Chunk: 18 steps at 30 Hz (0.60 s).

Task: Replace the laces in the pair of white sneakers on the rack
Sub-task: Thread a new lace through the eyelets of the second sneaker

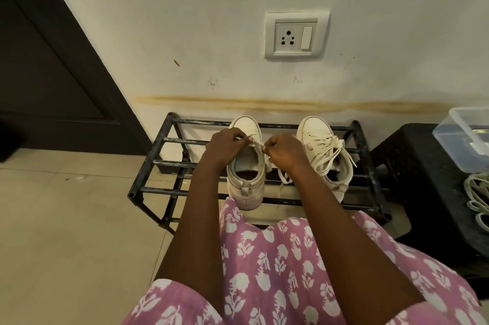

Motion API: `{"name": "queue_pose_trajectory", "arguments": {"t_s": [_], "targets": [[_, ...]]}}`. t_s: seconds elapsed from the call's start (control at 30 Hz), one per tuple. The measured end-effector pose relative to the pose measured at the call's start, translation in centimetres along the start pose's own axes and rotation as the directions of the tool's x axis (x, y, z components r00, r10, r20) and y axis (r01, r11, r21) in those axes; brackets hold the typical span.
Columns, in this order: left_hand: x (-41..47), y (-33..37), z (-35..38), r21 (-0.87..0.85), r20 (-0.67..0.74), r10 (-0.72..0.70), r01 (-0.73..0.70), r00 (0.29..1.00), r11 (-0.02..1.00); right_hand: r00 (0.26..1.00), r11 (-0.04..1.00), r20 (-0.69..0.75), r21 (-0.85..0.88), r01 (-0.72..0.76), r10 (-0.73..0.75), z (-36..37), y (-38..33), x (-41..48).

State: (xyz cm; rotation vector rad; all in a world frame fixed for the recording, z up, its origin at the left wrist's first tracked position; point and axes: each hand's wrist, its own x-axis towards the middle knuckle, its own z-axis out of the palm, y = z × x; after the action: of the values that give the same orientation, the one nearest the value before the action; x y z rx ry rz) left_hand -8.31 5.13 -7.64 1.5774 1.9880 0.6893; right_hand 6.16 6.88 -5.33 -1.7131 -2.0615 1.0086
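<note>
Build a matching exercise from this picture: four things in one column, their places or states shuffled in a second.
1. left sneaker
2. right sneaker
3. plastic box
4. socket

A. on the wall
B. laced, untouched, on the rack
C. on the black stool
D. lace pinched by left hand and right hand

Pairs: 1-D, 2-B, 3-C, 4-A

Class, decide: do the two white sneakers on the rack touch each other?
Apart. The head view shows rack bars in the gap between the left sneaker and the right sneaker.
</note>
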Motion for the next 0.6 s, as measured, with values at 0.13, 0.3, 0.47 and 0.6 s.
{"name": "queue_pose_trajectory", "arguments": {"t_s": [0.13, 0.3, 0.47, 0.6], "targets": [[0.0, -0.1, 0.0, -0.027, 0.005, 0.004, -0.003, 1.000, 1.000, 0.999, 0.999, -0.028, -0.035, -0.041, 0.040, -0.1, 0.5, 0.4], [-0.1, -0.2, -0.1, -0.053, 0.013, 0.031, -0.030, 0.999, 0.998, 0.979, 0.983, -0.106, -0.037, -0.181, 0.176, -0.9, 1.7, 0.6], [-0.3, -0.2, -0.2, -0.142, 0.011, 0.004, -0.002, 1.000, 0.990, 0.915, 0.957, -0.286, 0.028, -0.290, 0.286, -2.3, 2.3, -0.4], [-0.3, 0.0, -0.1, -0.134, 0.002, -0.017, 0.017, 1.000, 0.991, 0.877, 0.947, -0.371, 0.026, -0.320, 0.306, -2.5, 2.2, -0.8]]}}
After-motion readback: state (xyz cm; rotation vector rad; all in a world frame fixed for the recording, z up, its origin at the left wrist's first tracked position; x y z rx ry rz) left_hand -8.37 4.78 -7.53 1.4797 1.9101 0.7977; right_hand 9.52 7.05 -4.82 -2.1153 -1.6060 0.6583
